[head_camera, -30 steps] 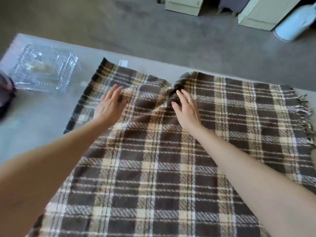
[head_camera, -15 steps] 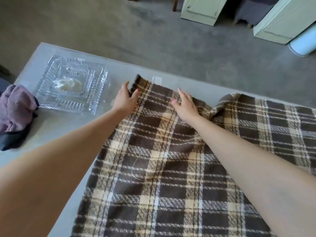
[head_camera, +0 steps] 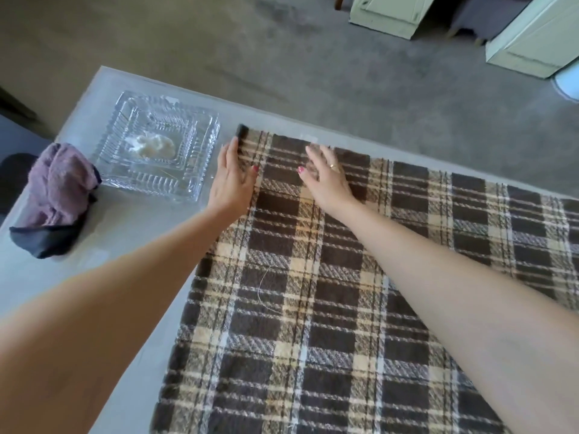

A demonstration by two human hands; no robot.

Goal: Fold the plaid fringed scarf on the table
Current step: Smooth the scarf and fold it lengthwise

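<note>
The brown, cream and white plaid scarf (head_camera: pixel 329 302) lies spread flat over the grey table (head_camera: pixel 103 245), filling the middle and right of the view. My left hand (head_camera: pixel 232 178) rests flat on the scarf's far left edge, fingers straight and pointing away. My right hand (head_camera: pixel 326 175), with a ring on it, lies palm down on the cloth a little to the right, near the far edge. Neither hand grips the fabric. The scarf's fringe is out of view.
A square cut-glass dish (head_camera: pixel 156 148) with something white in it stands just left of the scarf's far corner. A bundle of mauve and dark cloth (head_camera: pixel 56 195) lies at the table's left edge. Beyond the table are grey carpet and pale cabinets (head_camera: pixel 388 14).
Both hands slid left along the scarf's far edge. The bunched fold near the right hand is gone and the far edge lies flat. The view shifted left.
</note>
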